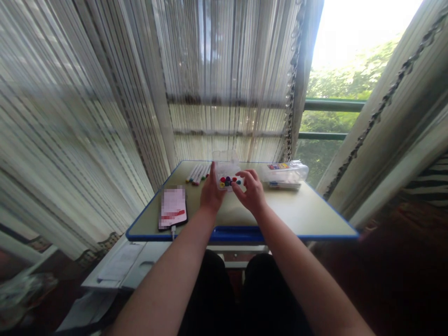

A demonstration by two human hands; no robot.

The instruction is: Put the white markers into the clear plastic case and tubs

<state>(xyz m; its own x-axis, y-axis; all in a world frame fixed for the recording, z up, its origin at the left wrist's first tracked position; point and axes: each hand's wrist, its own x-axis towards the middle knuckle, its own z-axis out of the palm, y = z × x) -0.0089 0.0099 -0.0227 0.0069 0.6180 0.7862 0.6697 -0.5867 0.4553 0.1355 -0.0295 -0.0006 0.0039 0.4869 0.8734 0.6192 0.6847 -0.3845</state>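
Note:
A small clear plastic box [226,167] is in my left hand [210,191], raised just over the table, its lid flap up at the far side. Several round coloured marker ends [228,180] face me from inside it: red, purple, yellow and teal. My right hand [254,189] is at the box's right side, thumb and index finger curved and apart around the nearest marker ends. Whether its fingertips touch a marker or the box's edge I cannot tell. Behind my left hand, several white markers [198,173] with coloured ends lie side by side on the table.
On the small blue-edged table [290,214], a phone [173,207] with a plugged-in cable [173,232] lies at left. A clear plastic case [289,171] sits at back right. Papers [121,263] rest lower left. String curtains [227,70] hang behind the table.

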